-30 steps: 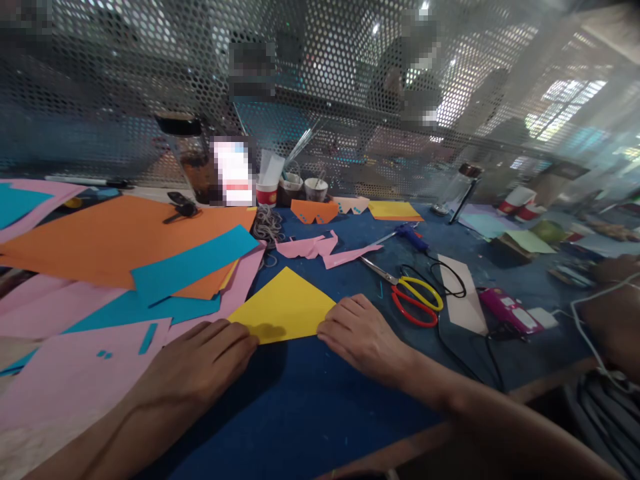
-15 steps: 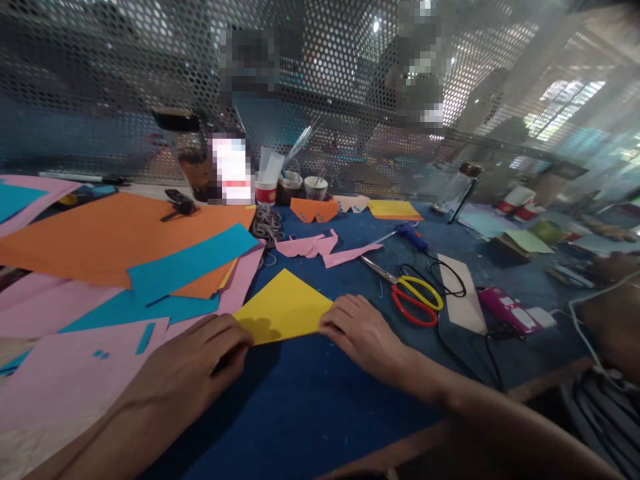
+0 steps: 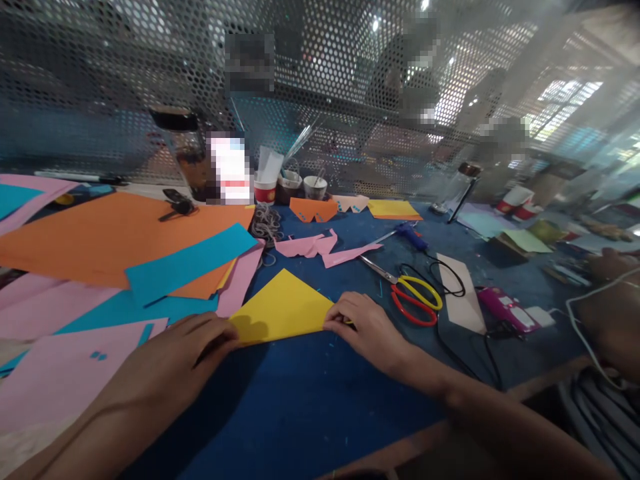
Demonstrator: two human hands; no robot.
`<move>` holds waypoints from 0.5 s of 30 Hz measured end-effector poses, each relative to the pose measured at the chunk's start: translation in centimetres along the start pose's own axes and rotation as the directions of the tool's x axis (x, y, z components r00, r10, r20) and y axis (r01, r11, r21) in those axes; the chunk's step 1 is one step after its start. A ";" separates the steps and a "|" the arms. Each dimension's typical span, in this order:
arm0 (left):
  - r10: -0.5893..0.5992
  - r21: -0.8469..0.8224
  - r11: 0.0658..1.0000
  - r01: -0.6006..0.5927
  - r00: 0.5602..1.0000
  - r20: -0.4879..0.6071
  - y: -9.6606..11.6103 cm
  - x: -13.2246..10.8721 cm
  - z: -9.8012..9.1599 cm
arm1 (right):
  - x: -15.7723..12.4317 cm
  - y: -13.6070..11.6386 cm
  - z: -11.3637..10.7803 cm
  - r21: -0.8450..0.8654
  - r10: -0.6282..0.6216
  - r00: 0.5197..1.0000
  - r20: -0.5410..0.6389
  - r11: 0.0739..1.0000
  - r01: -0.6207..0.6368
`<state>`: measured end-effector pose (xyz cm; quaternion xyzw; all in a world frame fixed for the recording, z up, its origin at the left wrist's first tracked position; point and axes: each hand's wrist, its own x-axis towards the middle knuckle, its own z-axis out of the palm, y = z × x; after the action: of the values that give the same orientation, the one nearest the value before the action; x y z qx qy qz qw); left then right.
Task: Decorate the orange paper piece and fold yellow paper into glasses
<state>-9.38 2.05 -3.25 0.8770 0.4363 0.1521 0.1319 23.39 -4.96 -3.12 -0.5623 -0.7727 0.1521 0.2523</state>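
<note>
The yellow paper triangle lies on the blue tabletop. The right hand pinches its right corner. The left hand has shifted outward to the left corner, concealing the tip; whether it grips cannot be determined.

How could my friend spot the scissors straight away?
Start with the blue table and find the right hand, at a corner of the yellow paper. Just past that hand, to its right, lie the scissors. Unlike anything beside them, they have one red and one yellow loop handle.
</note>
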 end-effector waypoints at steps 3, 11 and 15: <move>0.032 0.002 1.000 -0.031 0.999 -0.042 0.2 0.2 -0.5 | 0.2 -0.1 0.0 0.014 0.073 0.997 0.006 0.997 -0.073; -0.091 -0.009 0.996 0.091 0.996 -0.013 0.0 0.1 -1.1 | 0.4 -0.6 -0.2 0.022 0.146 0.989 0.035 0.989 -0.147; -0.094 0.001 0.996 0.094 0.996 0.005 -0.4 -0.1 -1.2 | 0.4 -0.5 -0.2 0.029 0.148 0.989 0.026 0.988 -0.149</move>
<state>-10.20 2.37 -2.26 0.8558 0.4770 0.1433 0.1400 22.99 -4.75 -2.61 -0.6124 -0.7292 0.1892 0.2397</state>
